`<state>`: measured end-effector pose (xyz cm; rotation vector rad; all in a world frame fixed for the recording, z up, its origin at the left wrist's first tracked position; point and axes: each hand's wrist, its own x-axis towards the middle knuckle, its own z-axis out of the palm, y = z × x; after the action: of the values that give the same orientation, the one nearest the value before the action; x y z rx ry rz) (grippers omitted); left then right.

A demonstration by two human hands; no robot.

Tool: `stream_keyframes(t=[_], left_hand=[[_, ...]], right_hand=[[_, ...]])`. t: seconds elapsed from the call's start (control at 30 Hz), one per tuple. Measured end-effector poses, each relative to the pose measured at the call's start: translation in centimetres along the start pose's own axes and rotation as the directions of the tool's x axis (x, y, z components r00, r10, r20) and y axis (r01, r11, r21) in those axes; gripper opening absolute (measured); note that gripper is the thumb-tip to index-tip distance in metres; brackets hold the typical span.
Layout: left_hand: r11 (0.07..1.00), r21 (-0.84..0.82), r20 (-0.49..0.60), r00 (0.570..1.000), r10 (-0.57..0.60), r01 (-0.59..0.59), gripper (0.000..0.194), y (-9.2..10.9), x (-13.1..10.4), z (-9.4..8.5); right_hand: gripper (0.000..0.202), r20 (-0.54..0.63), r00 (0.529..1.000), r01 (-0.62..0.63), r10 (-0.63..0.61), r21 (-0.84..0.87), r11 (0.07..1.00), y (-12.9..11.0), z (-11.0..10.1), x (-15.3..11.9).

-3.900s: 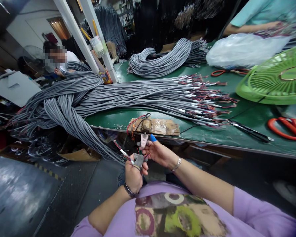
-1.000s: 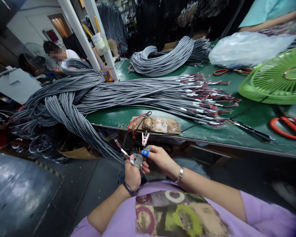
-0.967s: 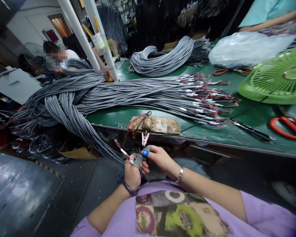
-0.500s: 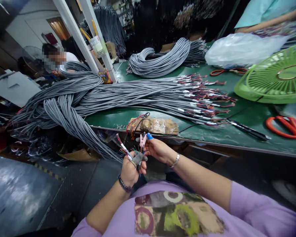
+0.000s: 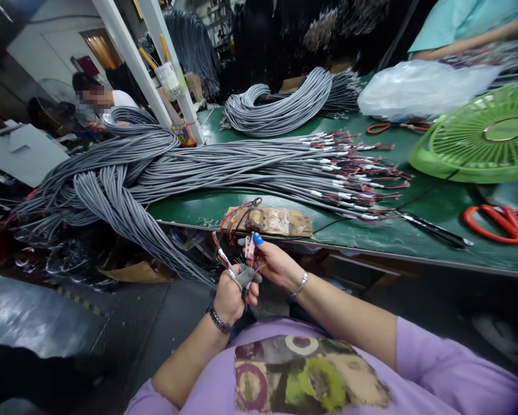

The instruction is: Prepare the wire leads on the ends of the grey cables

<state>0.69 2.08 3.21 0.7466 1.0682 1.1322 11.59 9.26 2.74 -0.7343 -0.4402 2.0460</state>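
Note:
Below the front edge of the bench, my left hand (image 5: 229, 298) is closed around the stripped end of a cable (image 5: 225, 260), with grey covers on some fingers. Thin coloured wires fan out above that grip. Close beside it, my right hand (image 5: 277, 266) pinches a small pink clip (image 5: 249, 248), its thumb wearing a blue cover. A few wires run between the two hands; which fingers hold them I cannot tell. Just beyond, a worn wooden block (image 5: 287, 222) with red and black leads lies at the bench edge.
Long grey cables (image 5: 224, 164) with stripped ends cover the green bench (image 5: 432, 207). Tweezers (image 5: 436, 227), red-handled scissors (image 5: 503, 223), a green fan (image 5: 488, 135) and a plastic bag (image 5: 423, 89) lie to the right. Co-workers are at the back left and upper right.
My right hand and its blue-covered thumb have shifted slightly left. The wire tips above my left hand have swung a little to the right. A dark shape now shows at the lower left.

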Motion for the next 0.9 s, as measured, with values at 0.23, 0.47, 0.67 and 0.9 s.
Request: stream_keyframes(t=[0.23, 0.47, 0.67, 0.9], left_hand=[[1.000, 0.026, -0.012, 1.000, -0.008, 0.009, 0.034, 0.0, 0.0, 0.2], [0.998, 0.052, -0.039, 0.998, 0.047, -0.045, 0.035, -0.1, -0.9, 0.2], [0.984, 0.136, -0.100, 0.987, 0.126, -0.112, 0.032, -1.1, -1.7, 0.0], [0.956, 0.259, -0.104, 0.980, 0.169, -0.138, 0.037, -1.5, -1.8, -0.3]], right_hand=[[0.031, 0.003, 1.000, -0.009, 0.009, -0.008, 1.000, 0.1, -0.1, -0.1], [0.047, 0.131, 0.979, -0.145, 0.156, -0.086, 0.986, -0.5, -1.0, -1.6], [0.038, 0.197, 0.966, -0.096, 0.169, -0.334, 0.938, -0.6, -1.5, -3.8], [0.028, 0.148, 0.988, 0.030, 0.043, -0.458, 0.888, -0.1, -1.0, -4.1]])
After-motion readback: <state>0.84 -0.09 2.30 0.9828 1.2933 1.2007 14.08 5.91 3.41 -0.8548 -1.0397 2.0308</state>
